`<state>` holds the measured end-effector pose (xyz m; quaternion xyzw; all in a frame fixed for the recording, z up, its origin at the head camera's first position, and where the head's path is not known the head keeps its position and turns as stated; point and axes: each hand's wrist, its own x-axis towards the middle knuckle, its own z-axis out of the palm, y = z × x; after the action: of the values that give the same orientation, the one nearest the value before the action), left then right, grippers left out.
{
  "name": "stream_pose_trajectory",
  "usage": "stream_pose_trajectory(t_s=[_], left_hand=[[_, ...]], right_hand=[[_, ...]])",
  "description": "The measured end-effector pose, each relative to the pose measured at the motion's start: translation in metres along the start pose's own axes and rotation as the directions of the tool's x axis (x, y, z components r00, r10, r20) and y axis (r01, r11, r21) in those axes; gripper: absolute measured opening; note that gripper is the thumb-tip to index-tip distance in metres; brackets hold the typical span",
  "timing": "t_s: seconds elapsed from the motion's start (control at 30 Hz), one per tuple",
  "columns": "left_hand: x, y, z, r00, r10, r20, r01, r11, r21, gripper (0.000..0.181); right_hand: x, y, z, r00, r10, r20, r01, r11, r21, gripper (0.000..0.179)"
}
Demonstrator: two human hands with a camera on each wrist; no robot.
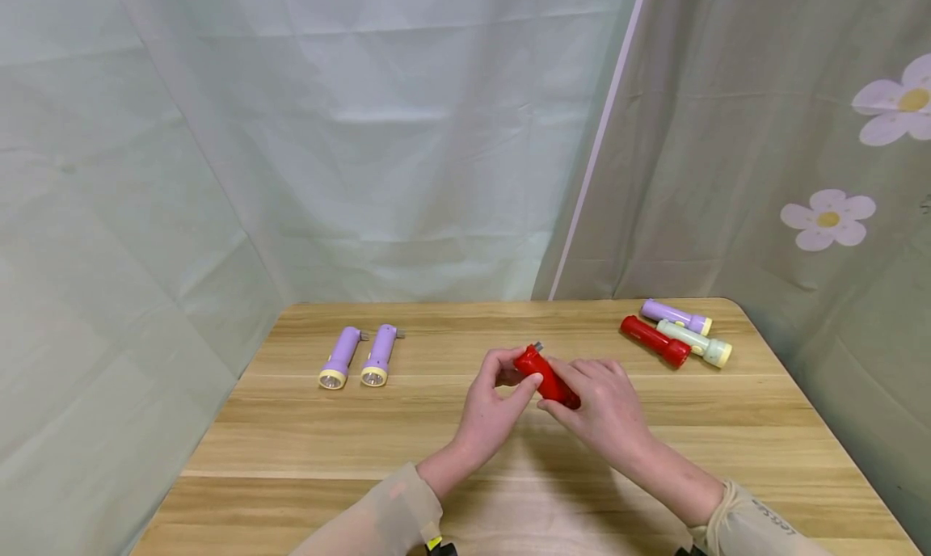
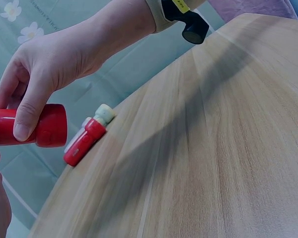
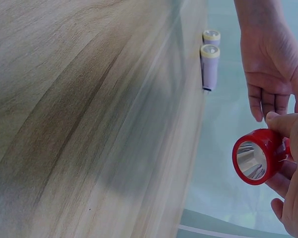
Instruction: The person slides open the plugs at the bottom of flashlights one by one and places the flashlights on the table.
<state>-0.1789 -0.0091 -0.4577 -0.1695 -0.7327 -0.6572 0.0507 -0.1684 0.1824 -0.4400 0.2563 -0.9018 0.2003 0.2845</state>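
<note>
A red flashlight (image 1: 541, 376) is held above the table between both hands, tilted, with small metal plug prongs (image 1: 538, 347) sticking out of its far end. My right hand (image 1: 600, 402) grips it near the lamp head, thumb along its side in the left wrist view. Its reflector (image 3: 252, 161) is visible in the right wrist view. My left hand (image 1: 490, 406) has its thumb and fingers about the prong end, pinching the body; part of that contact is hidden.
Two purple flashlights (image 1: 342, 359) (image 1: 381, 355) lie side by side on the left of the wooden table (image 1: 305, 451), prongs out. At the back right lie another red flashlight (image 1: 655, 342), a pale green flashlight (image 1: 694, 343) and a purple flashlight (image 1: 676, 315). Curtains (image 1: 436, 136) surround the table.
</note>
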Motion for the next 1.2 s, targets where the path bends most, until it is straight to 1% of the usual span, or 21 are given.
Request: stream_pose_trajectory(t_s=[0.4, 0.73, 1.07, 1.2], left_hand=[[-0.0003, -0.0008, 0.0007, 1.000, 0.003, -0.006, -0.003, 1.000, 0.001, 0.041], [-0.0010, -0.0012, 0.0009, 1.000, 0.006, -0.002, -0.006, 1.000, 0.007, 0.041], [-0.0005, -0.0030, 0.0011, 1.000, 0.013, -0.008, -0.013, 1.000, 0.011, 0.041], [-0.0006, -0.0031, 0.0007, 1.000, 0.014, -0.007, -0.014, 1.000, 0.014, 0.041]], right_hand=[[-0.0003, 0.0000, -0.0001, 1.000, 0.000, 0.000, 0.000, 1.000, -0.002, 0.060], [-0.0018, -0.0001, -0.0008, 1.000, 0.017, 0.026, -0.017, 1.000, 0.007, 0.059], [-0.0025, 0.0003, 0.0017, 1.000, 0.007, 0.005, -0.007, 1.000, -0.001, 0.060], [-0.0023, 0.0002, 0.0018, 1.000, 0.012, 0.010, -0.012, 1.000, -0.002, 0.060]])
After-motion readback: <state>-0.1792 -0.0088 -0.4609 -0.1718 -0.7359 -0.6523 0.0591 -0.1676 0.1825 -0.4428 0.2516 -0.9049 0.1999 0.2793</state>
